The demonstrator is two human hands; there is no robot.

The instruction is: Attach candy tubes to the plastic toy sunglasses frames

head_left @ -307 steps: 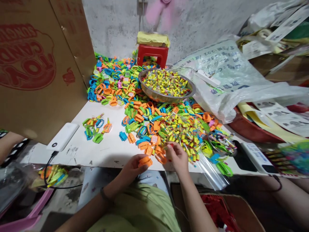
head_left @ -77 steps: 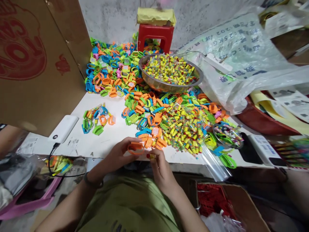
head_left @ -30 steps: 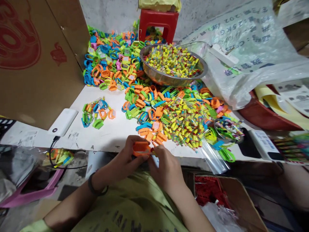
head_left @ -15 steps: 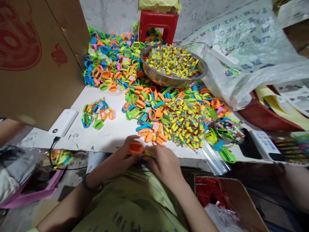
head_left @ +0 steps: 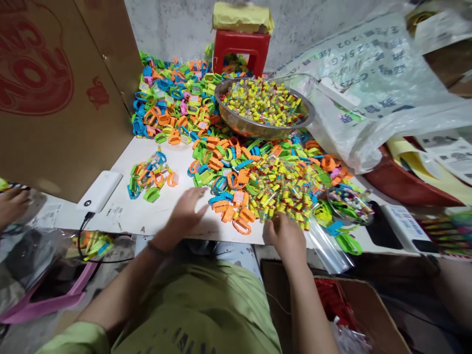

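My left hand (head_left: 185, 215) hovers over the white tabletop (head_left: 173, 196), fingers stretched out and apart, with nothing seen in it. It is left of a heap of orange, green and blue plastic toy watches (head_left: 221, 167). At the front edge of a pile of small yellow-capped clear tubes (head_left: 280, 189), my right hand (head_left: 288, 239) has its fingers curled in. What those fingers hold, if anything, is hidden. A small group of toy watches and yellow-capped tubes (head_left: 151, 177) lies apart, beyond my left hand.
A steel bowl (head_left: 265, 129) of yellow-capped tubes stands behind the heap, before a red stool (head_left: 241, 39). A cardboard box (head_left: 99, 142) and white power bank (head_left: 105, 191) are on the left. Plastic bags (head_left: 330, 246) and a phone (head_left: 383, 228) lie right. Another person's hand (head_left: 13, 206) shows at far left.
My hands were together at the table edge around an orange toy watch and something yellow. They have parted: the left went forward, the right moved right to the tube pile. The orange watch has left them.
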